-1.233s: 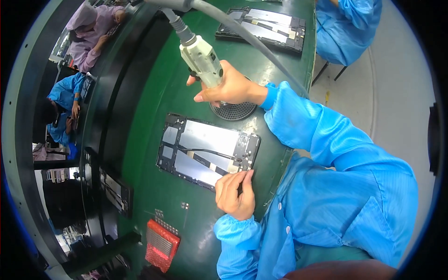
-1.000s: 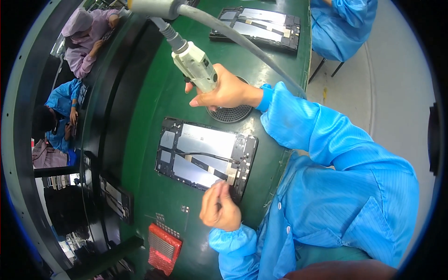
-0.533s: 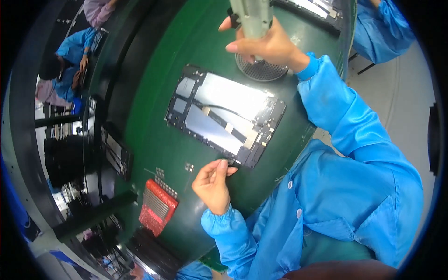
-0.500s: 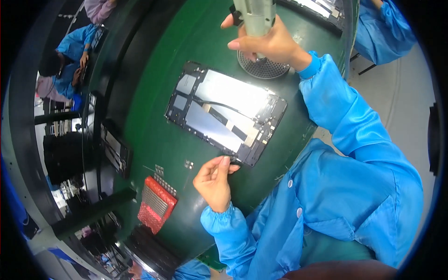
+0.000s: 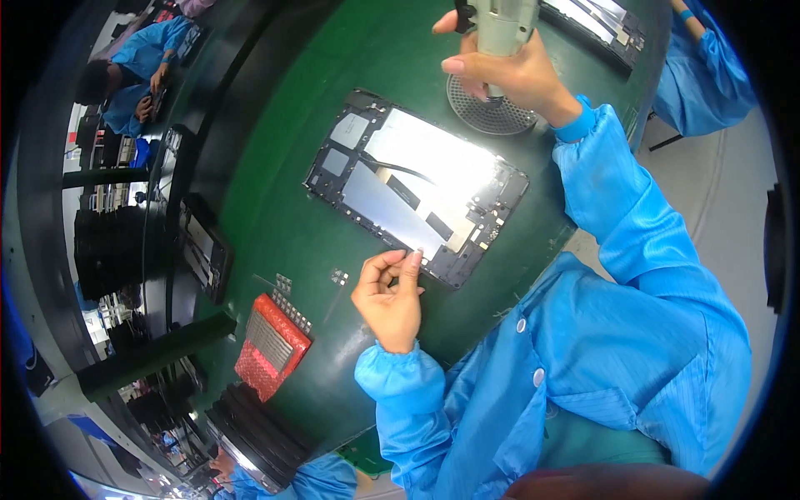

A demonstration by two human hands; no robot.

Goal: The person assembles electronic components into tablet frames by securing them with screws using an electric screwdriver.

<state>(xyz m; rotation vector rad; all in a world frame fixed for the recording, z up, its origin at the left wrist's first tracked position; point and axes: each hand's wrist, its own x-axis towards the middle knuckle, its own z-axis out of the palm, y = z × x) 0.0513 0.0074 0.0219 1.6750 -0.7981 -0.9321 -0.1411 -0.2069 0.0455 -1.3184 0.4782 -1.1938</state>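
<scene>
An opened tablet (image 5: 392,187) lies on the green table in front of me, with silver plates, black strips and a dark frame showing. At its near edge is my left hand (image 5: 390,296), thumb and forefinger pinched together; whatever they hold is too small or hidden to make out. My right hand (image 5: 525,75) is wrapped round a pale green electric screwdriver (image 5: 504,29), pointing downward at the far right of the tablet. Beneath its tip sits a round grey perforated dish (image 5: 479,108), partly covered by the hand.
A red bubble-wrap packet (image 5: 271,346) with a metal strip piece lies at the left, beside small silver parts (image 5: 283,287). Another opened tablet (image 5: 596,29) is at the far right. A black stack (image 5: 254,433) stands lower left. Other people sit nearby.
My left fingers have shifted along the tablet's near edge, away from its corner. The right hand keeps its grip on the screwdriver over the dish. The whole view has shifted slightly.
</scene>
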